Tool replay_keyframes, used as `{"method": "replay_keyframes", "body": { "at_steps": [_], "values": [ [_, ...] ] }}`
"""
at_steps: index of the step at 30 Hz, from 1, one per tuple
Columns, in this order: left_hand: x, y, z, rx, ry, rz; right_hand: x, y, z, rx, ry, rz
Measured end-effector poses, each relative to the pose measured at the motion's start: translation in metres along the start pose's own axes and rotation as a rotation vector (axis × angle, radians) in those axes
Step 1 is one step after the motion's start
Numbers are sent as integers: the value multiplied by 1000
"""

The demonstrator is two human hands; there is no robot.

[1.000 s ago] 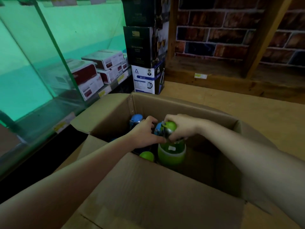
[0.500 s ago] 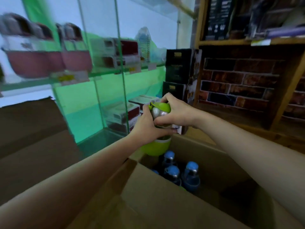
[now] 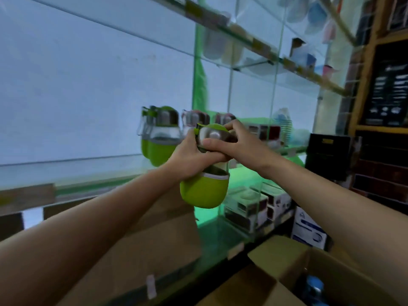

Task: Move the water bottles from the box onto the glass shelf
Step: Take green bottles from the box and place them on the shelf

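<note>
Head view: both hands hold one green water bottle (image 3: 204,191) up in the air in front of the glass shelf (image 3: 72,173), clear of the cardboard box (image 3: 287,272) at the lower right. The left hand (image 3: 187,157) is curled round the bottle's clear middle from the left, fingers wrapped to the far side. The right hand (image 3: 238,144) grips the steel-and-green lid (image 3: 212,133) from the right, thumb laid across its front and fingers curled over the top. The bottle hangs roughly upright, its green base lowest.

On the glass shelf behind the hands stand more bottles: green water bottles (image 3: 160,138) at the left, then red-lidded bottles (image 3: 195,120) beside them, partly hidden by the hands and blurred. Inside the box a blue bottle cap (image 3: 314,283) shows at the bottom edge of the frame. On the lower shelf at right lie boxed goods (image 3: 249,206), with a white-and-blue carton (image 3: 309,230) near the box flap. Upper glass shelves carry pale containers (image 3: 220,49), too blurred to name
</note>
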State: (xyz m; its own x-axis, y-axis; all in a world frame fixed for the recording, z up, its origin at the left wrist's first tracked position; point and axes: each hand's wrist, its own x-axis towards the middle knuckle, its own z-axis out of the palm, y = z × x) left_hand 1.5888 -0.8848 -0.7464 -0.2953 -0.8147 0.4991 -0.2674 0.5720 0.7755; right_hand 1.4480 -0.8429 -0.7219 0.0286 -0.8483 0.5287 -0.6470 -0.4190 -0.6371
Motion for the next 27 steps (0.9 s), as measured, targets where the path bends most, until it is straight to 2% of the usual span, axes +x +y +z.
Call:
{"method": "replay_keyframes", "body": {
  "at_steps": [7,10,13,15,20,27],
  "values": [
    [0,5,-114,43,37,60,51,-75,69,76,5,-139],
    [11,-12,-148,22,123,14,73,-94,98,60,-1,-159],
    [23,-37,-167,10,294,-98,84,-98,112,86,-41,-126],
    [32,-52,-173,0,347,-151,89,-94,114,133,-78,-84],
    [59,-80,-179,0,397,-225,93,-84,114,103,-179,-63],
    [75,-95,-177,114,402,-345,102,-81,115,44,-205,-109]
  ]
}}
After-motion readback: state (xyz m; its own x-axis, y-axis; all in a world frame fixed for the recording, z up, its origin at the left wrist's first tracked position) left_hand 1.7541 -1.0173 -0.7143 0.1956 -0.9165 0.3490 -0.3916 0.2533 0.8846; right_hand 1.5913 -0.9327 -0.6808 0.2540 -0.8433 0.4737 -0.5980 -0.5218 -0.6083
